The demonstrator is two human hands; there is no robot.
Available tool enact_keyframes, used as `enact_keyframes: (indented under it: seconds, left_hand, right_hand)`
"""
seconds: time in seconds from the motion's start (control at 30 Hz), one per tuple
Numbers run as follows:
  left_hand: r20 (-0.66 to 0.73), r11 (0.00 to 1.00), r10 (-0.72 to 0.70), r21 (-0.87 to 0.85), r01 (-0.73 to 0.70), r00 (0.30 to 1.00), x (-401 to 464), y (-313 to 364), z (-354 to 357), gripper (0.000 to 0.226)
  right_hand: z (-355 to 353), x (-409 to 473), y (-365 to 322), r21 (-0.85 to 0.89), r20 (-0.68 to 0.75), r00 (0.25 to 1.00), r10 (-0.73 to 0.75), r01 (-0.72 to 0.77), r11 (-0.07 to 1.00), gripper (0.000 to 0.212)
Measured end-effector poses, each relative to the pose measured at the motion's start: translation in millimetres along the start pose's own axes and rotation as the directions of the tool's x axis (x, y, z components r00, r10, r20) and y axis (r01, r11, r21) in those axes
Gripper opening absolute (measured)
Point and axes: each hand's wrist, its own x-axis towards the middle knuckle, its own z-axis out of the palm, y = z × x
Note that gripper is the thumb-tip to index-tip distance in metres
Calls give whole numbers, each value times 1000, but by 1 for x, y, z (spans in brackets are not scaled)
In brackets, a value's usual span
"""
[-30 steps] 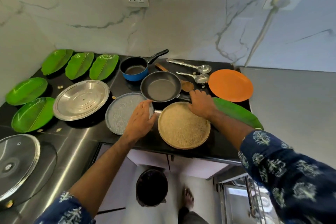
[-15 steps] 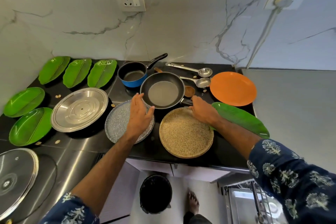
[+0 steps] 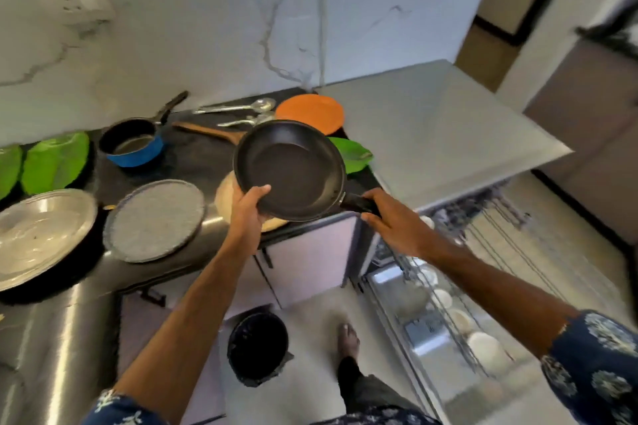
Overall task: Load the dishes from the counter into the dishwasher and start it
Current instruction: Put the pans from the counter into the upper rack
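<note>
A black frying pan (image 3: 291,169) hangs in the air above the counter's front edge. My left hand (image 3: 247,209) grips its near rim, thumb over the edge. My right hand (image 3: 390,221) holds its black handle (image 3: 357,202). Under the pan lies a round tan plate (image 3: 226,198), mostly hidden. On the counter stand a blue saucepan (image 3: 133,145), a grey speckled plate (image 3: 155,219), a steel plate (image 3: 41,235), an orange plate (image 3: 310,112), green leaf plates (image 3: 51,162), steel ladles (image 3: 238,107) and a wooden spoon (image 3: 207,131). The dishwasher rack (image 3: 459,286) is pulled out at lower right.
A black bin (image 3: 257,348) stands on the floor below the counter, next to my foot (image 3: 348,338). The dishwasher's grey top (image 3: 435,128) runs to the right of the counter. Bowls and plates sit in the wire rack. A marble wall is behind.
Both hands have lifted the frying pan off the counter and carried it right, toward the dishwasher. My view has swung to the right and down.
</note>
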Motion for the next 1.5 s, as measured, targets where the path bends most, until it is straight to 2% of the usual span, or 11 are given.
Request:
enact_keyframes:
  seconds: [0.1, 0.23, 0.43, 0.6, 0.73, 0.87, 1.0, 1.13, 1.27, 1.5]
  left_hand:
    - [110, 998, -56, 45, 52, 992, -29, -33, 36, 57]
    - [250, 983, -163, 119, 137, 955, -73, -83, 85, 52]
    - [346, 913, -366, 311, 263, 864, -122, -173, 168, 85]
    - [296, 821, -543, 384, 422, 786, -135, -272, 252, 55]
    - [72, 765, -572, 405, 501, 817, -123, -356, 317, 57]
    - [-13, 734, -527, 496, 463, 850, -99, -422, 363, 38]
    - [-21, 712, -488, 569, 412, 873, -78, -462, 392, 48]
    - [19, 675, -534, 612, 413, 845, -62, -500, 407, 56]
    - [43, 647, -575, 634, 423, 817, -61, -533, 421, 61]
    - [3, 579, -642, 658, 482, 767, -66, -568, 421, 58]
  right_hand:
    - [-17, -59, 22, -31, -59, 995, 87, -89, 996, 29]
    - [-32, -126, 65, -28, -14, 982, 187, -188, 982, 32]
    - [-58, -217, 162, 22, 66, 936, 345, -347, 937, 29]
    - [-76, -262, 278, 94, 142, 885, 444, -458, 884, 24]
    - [-80, -258, 383, 58, 152, 889, 432, -445, 894, 22]
    - [-69, -235, 473, 48, 191, 869, 457, -474, 879, 25]
    - [-50, -215, 525, 99, 153, 860, 488, -504, 858, 28]
    - [-32, -212, 570, 57, 146, 843, 518, -530, 846, 27]
    - [-22, -216, 597, -72, 174, 805, 567, -564, 822, 27]
    - [-11, -226, 612, -298, 230, 735, 638, -571, 765, 25]
